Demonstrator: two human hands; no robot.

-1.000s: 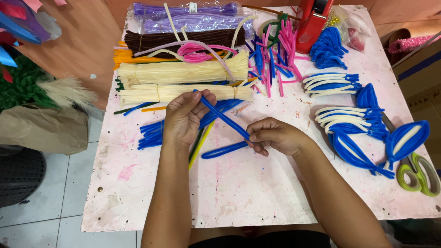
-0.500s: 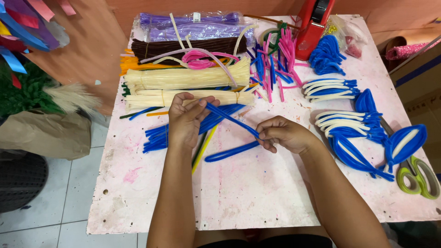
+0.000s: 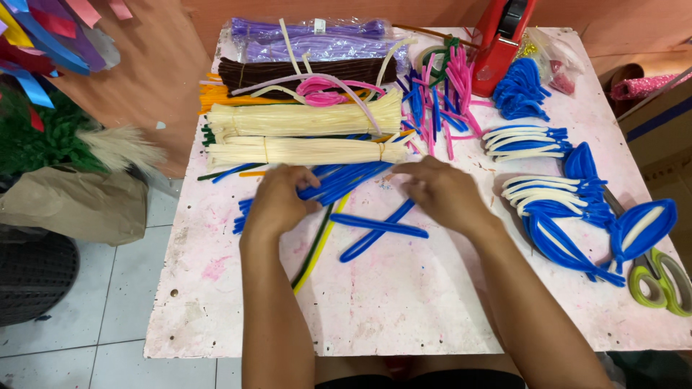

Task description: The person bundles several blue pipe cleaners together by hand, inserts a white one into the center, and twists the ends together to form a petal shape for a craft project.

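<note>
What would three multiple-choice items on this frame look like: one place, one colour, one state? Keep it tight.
1. Where do the scissors lie?
A. the table's right edge
B. beside the cream bundles
C. on the floor

2. What colour are the two folded loops between the hands?
A. pink
B. blue
C. brown

3. What is the left hand doing?
A. lying flat, empty
B. gripping loose blue stems
C. holding the tape dispenser

Answers:
1 A: the scissors lie at the right edge of the table.
2 B: the folded loops are blue.
3 B: the left hand closes on the blue stems.
</note>
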